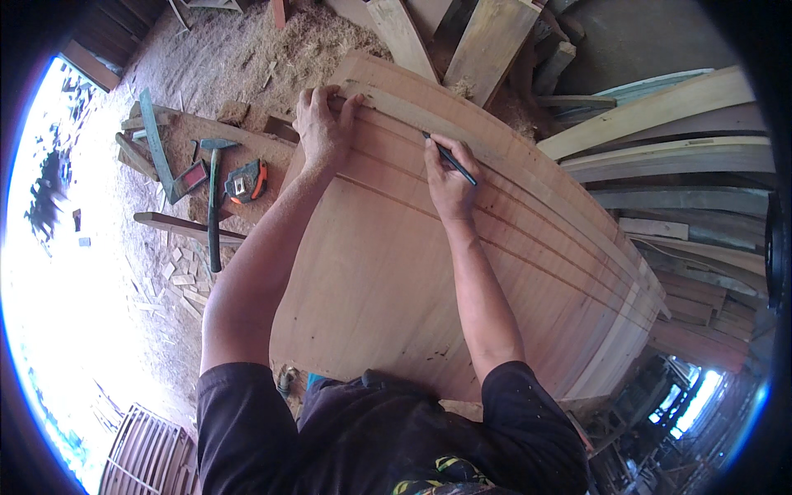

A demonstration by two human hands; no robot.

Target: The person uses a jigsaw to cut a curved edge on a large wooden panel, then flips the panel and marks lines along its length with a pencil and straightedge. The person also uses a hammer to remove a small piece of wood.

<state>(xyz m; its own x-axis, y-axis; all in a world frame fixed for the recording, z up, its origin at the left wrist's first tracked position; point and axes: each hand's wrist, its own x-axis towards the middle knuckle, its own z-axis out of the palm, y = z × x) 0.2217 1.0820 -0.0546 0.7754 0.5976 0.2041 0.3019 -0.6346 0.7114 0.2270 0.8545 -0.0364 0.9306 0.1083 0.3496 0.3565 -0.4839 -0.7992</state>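
Observation:
A broad reddish wooden panel (371,272) lies in front of me, with several long lines or grooves running across it. Along its far side runs a long thin wooden strip (511,181). My left hand (323,128) is at the panel's far left corner, its thumb and fingers curled about the strip's end. In my right hand (452,188) is a dark pencil (459,167), held in a writing grip. Its tip meets the wood beside the strip, to the right of my left hand.
Left of the panel, a hammer (214,198), an orange and black tape measure (246,181) and a metal try square (155,144) rest on boards. Long planks (660,111) are stacked at the right. Sawdust (289,41) and offcuts (183,280) cover the ground.

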